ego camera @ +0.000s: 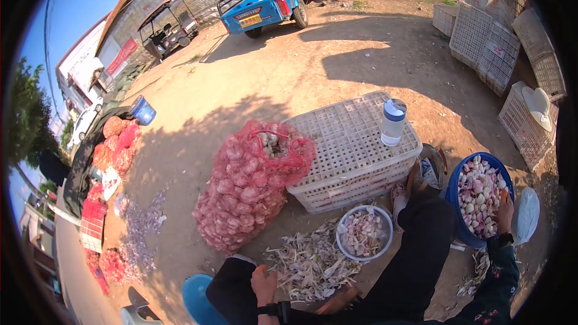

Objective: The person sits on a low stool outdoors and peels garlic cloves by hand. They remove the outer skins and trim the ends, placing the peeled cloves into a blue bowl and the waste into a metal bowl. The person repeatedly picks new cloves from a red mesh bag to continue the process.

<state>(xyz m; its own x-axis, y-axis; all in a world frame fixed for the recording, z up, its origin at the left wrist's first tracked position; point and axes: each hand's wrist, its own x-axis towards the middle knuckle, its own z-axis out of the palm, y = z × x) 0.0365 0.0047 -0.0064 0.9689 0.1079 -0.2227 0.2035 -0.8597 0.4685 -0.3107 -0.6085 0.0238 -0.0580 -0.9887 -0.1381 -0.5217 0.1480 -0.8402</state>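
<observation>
At the right, my right hand [505, 213] reaches over the rim of a blue tub [450, 194] and touches the garlic cloves [478, 194] in it. Its fingertips are partly hidden, so a grip is not visible. My left hand [264, 282] is curled above my knee, beside a heap of garlic stalks and skins [311, 264]. Something small and dark shows at its fingers, too unclear to name. Between my legs stands a light basin [339, 234] with garlic skins and pieces. A red mesh sack [244, 180] full of garlic bulbs leans ahead, its top open.
An upturned white plastic crate [343, 131] carries a clear bottle [393, 124] with a blue lid. A plastic bag [527, 214] lies beside the tub. Stacked crates [487, 49] stand at right, mesh sacks [115, 144] at left. A blue cargo tricycle [266, 9] is parked behind.
</observation>
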